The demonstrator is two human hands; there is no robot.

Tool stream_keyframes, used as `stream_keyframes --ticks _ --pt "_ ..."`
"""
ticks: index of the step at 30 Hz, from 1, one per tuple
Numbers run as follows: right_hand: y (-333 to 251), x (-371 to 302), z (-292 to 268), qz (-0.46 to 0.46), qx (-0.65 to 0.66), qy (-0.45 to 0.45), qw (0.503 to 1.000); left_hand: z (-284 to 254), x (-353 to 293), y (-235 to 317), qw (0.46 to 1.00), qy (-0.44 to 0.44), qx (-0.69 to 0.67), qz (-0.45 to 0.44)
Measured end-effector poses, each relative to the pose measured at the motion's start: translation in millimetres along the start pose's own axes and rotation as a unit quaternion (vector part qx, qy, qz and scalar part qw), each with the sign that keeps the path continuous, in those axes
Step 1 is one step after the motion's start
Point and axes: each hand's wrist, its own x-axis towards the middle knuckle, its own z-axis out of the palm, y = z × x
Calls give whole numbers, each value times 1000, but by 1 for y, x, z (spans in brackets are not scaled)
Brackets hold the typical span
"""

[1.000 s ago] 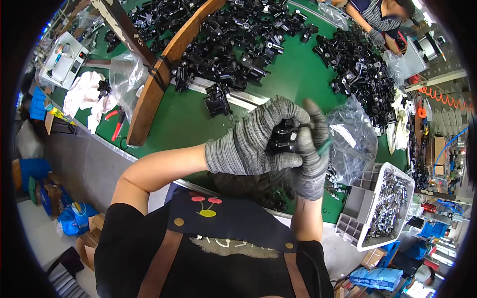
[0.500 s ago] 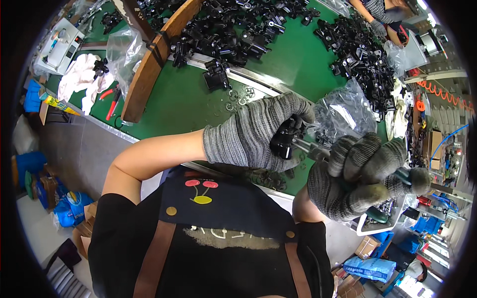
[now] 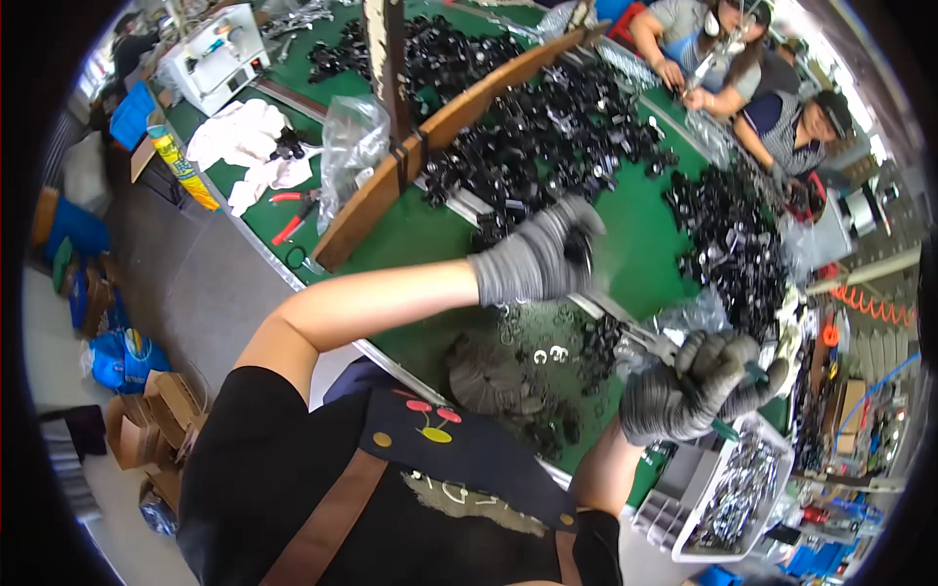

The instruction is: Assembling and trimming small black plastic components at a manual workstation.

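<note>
My left hand, in a grey striped knit glove, is closed around a small black metal part, mostly hidden by blurred fingers. It hangs over the green table, near the big heap of black parts. My right hand, gloved alike, grips pliers with green handles. Their metal jaws point left toward the table, apart from the black part. Below and between my hands, small ring-shaped clips lie scattered on the tabletop. Beside them is a dark ribbed round thing whose kind I cannot tell.
A curved wooden board crosses the table by a post. Red-handled pliers, white cloth and a plastic bag lie left. A white bin of metal pieces stands right. Two people work across the table.
My left hand has moved away from the pliers' jaws, up and over toward the heap, still closed on the black part. The pliers stay in my right hand. The whole view has shifted.
</note>
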Motion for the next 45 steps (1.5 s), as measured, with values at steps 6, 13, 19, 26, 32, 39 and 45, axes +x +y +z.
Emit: stream_keyframes --ticks 6,13,19,26,32,39,45 --pt "-1 -17 -18 99 -61 83 990 -161 128 -9 849 503 122 -109" --pt "12 -19 -39 151 -143 132 969 -138 60 95 959 242 115 -90" --pt "24 -25 -63 203 -160 147 955 -332 15 136 849 385 268 244" --pt "33 -11 -44 238 -209 155 936 -513 52 -109 806 252 501 -189" --pt "32 -7 -65 214 -299 191 910 -335 124 -79 607 73 751 -252" --pt "44 1 -89 211 -375 175 886 -401 198 -114 667 298 660 -174" --pt "74 7 -85 255 -404 148 866 -517 268 -138 746 289 598 -49"
